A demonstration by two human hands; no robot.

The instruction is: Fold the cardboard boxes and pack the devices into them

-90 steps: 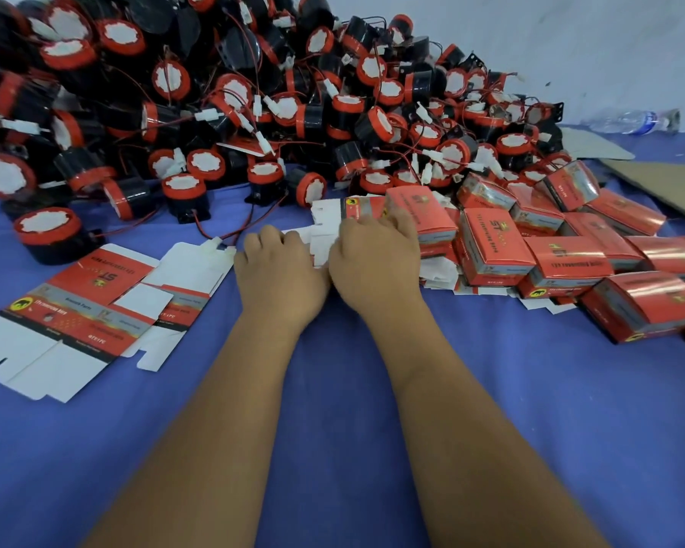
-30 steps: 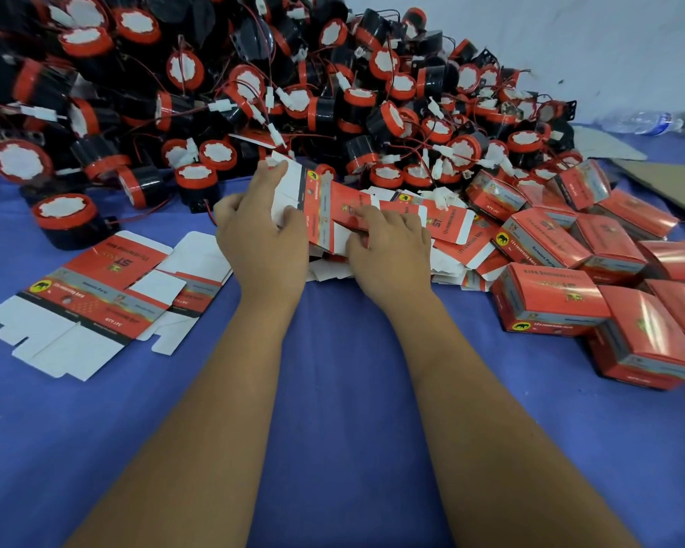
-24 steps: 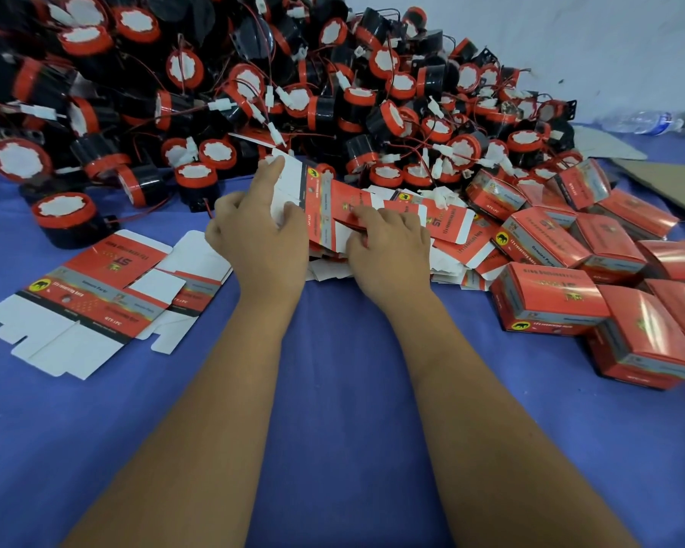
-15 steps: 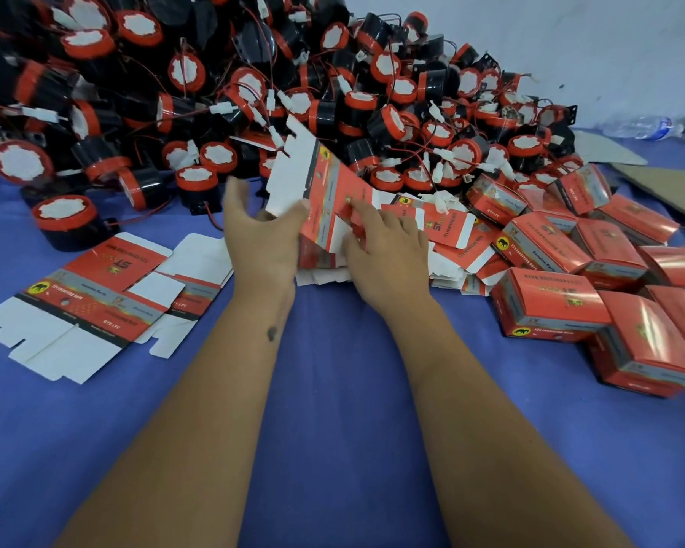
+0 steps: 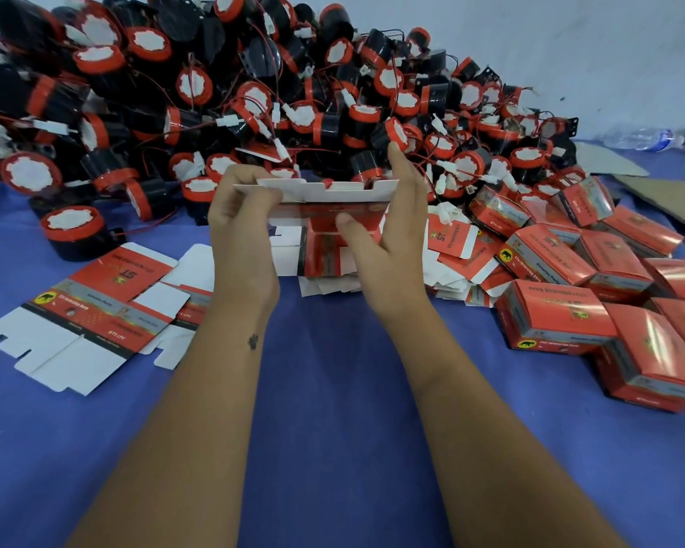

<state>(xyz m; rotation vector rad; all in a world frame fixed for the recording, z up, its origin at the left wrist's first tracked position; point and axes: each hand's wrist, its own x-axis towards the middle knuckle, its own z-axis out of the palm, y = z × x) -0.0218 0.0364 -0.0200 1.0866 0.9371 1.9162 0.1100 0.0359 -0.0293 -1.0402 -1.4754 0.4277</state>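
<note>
I hold one flat red and white cardboard box blank (image 5: 325, 197) above the blue table, its white flap edge turned up toward me. My left hand (image 5: 240, 227) grips its left end with curled fingers. My right hand (image 5: 392, 227) holds its right end, thumb on the red face and fingers behind. Under the blank lies a stack of flat blanks (image 5: 325, 267). A big heap of black and red round devices (image 5: 254, 96) with red wires fills the back of the table.
Two unfolded blanks (image 5: 95, 306) lie flat at the left. Several folded red boxes (image 5: 570, 294) are piled at the right. Brown cardboard sheets (image 5: 673, 199) and a plastic bottle (image 5: 649, 137) lie at the far right. Blue cloth (image 5: 333, 389) covers the table.
The blank has been lifted off the stack, from tilted on edge to level and held between both hands. My right hand left the stack and took the blank's right end.
</note>
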